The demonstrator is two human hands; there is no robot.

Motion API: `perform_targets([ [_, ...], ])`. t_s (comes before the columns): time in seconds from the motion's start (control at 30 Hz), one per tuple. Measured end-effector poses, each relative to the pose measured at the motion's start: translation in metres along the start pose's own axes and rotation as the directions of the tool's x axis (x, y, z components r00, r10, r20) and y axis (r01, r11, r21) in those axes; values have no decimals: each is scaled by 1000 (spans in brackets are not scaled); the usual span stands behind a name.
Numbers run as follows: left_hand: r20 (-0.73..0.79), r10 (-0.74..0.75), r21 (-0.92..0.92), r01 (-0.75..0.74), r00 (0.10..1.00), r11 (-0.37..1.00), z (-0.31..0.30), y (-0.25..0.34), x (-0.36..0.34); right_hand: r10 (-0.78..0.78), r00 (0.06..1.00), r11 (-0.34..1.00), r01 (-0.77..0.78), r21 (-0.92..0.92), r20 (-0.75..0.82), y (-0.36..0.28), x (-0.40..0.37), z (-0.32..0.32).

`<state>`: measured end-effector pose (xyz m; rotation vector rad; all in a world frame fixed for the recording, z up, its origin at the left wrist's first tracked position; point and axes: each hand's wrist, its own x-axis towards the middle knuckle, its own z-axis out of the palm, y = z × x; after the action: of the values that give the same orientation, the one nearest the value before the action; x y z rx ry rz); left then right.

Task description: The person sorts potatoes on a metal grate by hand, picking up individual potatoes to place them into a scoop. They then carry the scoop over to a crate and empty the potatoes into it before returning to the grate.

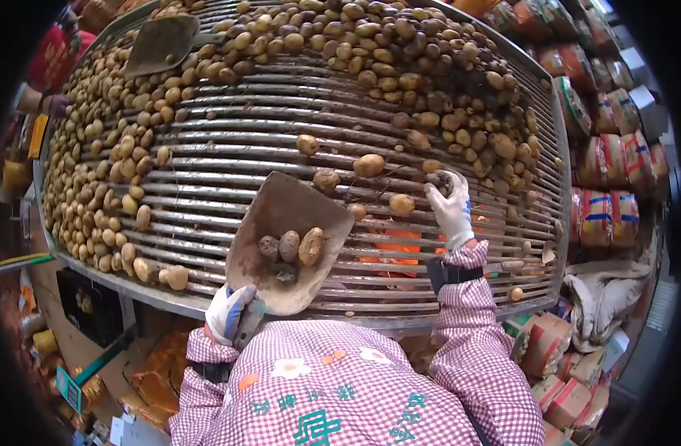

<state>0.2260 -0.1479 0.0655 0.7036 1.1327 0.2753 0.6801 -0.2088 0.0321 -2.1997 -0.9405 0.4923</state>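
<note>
My left hand [230, 314], in a white and blue glove, is closed on the handle of a metal scoop [281, 197] near the table's front edge. Several potatoes [289, 245] and a dark lump lie in the scoop. To the right, my gloved right hand [450, 204] reaches over the metal bars, its fingers curled around a dark potato [443, 182]. Just left of that hand a yellow potato [402, 204] rests on the bars, with a larger one [368, 165] farther up.
Potatoes are heaped on the slatted table [229, 152] along its left, back and right. A second scoop [162, 44] lies at the back left. A co-worker's hand [56, 105] is at the left edge. Filled sacks [611, 163] are stacked at the right.
</note>
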Motion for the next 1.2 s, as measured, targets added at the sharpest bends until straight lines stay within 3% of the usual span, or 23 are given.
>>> perform_targets([
  [0.03, 24, -27, -28, 27, 999, 999, -2, 1, 1, -74, 995, 986, 63, 153, 67, 4, -3, 10],
  [0.07, 15, -35, 27, 35, 999, 999, -6, -2, 2, -83, 969, 922, -13, 387, 231, -26, -13, 11],
  [0.1, 16, -28, 25, 27, 999, 999, -7, -4, 5, -128, 879, 892, -100, 442, 459, -50, -20, 10],
  [0.17, -1, -11, -32, 11, 1000, 999, -3, -4, 4, -307, 812, 877, 39, 479, 496, -80, -36, 17],
  [0.23, 8, -8, -31, 9, 1000, 999, -5, -6, 3, -337, 842, 920, 199, 338, 422, -79, -29, 26],
  [0.27, 19, -4, -22, 5, 1000, 1000, -7, -6, 2, -371, 866, 925, 311, 221, 336, -72, -26, 30],
  [0.3, 1, 1, -37, -1, 1000, 999, -7, -7, 1, -476, 832, 872, 489, 27, 284, -46, -21, 39],
  [0.37, -28, 39, -56, -40, 999, 998, -6, -5, -3, -374, 893, 924, 383, 15, 250, -50, -24, 39],
  [0.4, -23, 49, -48, -50, 999, 998, -11, -7, -3, -411, 886, 896, 436, -84, 217, -32, -22, 45],
  [0.43, -38, 54, -118, -58, 998, 991, -9, -7, -4, -477, 849, 783, 528, -329, 226, -28, -24, 43],
  [0.5, -65, 135, -11, -136, 989, 991, -13, -8, -5, -425, 875, 731, 484, -481, 234, -10, -31, 48],
  [0.57, -65, 141, -63, -146, 988, 987, -20, -15, -4, -268, 915, 841, 375, -390, 301, -3, -43, 52],
  [0.7, -99, 211, -189, -227, 972, 955, -18, -1, -31, -360, 885, 869, 433, -238, 293, -25, -67, 55],
  [0.73, -93, 90, -180, -105, 992, 978, -31, -12, -27, -381, 888, 894, 424, -141, 255, -30, -72, 59],
  [0.77, -37, 107, -212, -112, 994, 971, -42, -26, -22, -412, 877, 857, 465, -220, 249, -41, -78, 63],
  [0.83, -72, 200, -294, -212, 977, 932, -46, -28, -32, -549, 804, 771, 592, -234, 227, -36, -84, 76],
  [0.9, -122, 257, -351, -284, 959, 892, -50, -37, -34, -528, 802, 753, 594, -282, 279, -52, -95, 88],
  [1.03, -233, 278, -446, -357, 932, 821, -70, -69, -48, -658, 596, 493, 803, -335, 460, -69, -117, 112],
  [1.1, -311, 271, -460, -394, 911, 796, -85, -86, -69, -613, 579, 544, 803, -244, 538, -80, -140, 126],
  [1.2, -417, 256, -502, -455, 872, 735, -102, -115, -84, -495, 591, 548, 781, -300, 637, -82, -156, 148],
])
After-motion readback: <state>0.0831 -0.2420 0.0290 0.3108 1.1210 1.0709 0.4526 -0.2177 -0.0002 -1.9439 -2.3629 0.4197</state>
